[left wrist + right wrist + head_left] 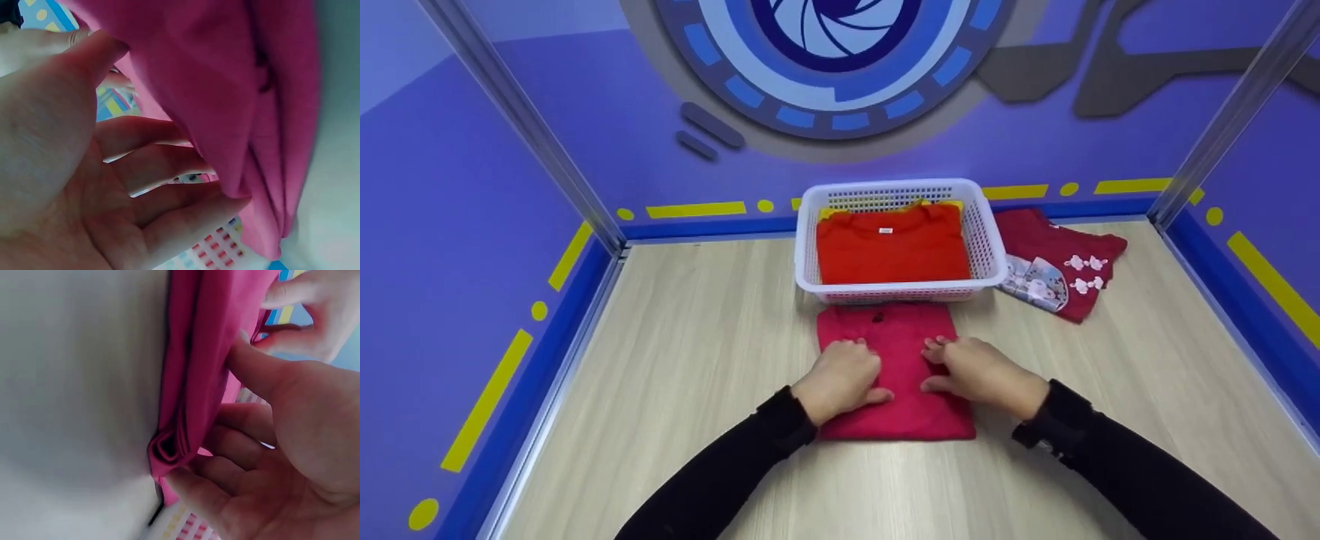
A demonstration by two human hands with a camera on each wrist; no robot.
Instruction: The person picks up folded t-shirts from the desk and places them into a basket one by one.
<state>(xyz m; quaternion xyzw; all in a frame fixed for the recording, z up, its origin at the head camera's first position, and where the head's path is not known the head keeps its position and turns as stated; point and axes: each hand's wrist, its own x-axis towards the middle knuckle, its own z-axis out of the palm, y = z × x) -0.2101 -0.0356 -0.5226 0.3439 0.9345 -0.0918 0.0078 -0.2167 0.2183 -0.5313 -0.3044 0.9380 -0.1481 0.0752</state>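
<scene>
A folded pinkish-red shirt (901,416) lies flat on the table in front of the basket, its collar end toward the rim. My left hand (844,377) rests on its left half, with the thumb stretched toward the middle. Across from it, my right hand (981,371) touches the right side, fingers and thumb spread on the cloth. Both wrist views show loosely bent fingers (169,166) against the top of the stacked fabric (208,371). Neither hand visibly pinches the shirt. Rolled layers of the fold show at its edge in the right wrist view.
Behind the shirt stands a white plastic basket (806,259) holding a folded orange-red shirt (892,251) and yellow cloth (952,204). A dark red printed garment (1084,262) lies right of it. Blue-purple panels (450,225) enclose the wooden table (682,337).
</scene>
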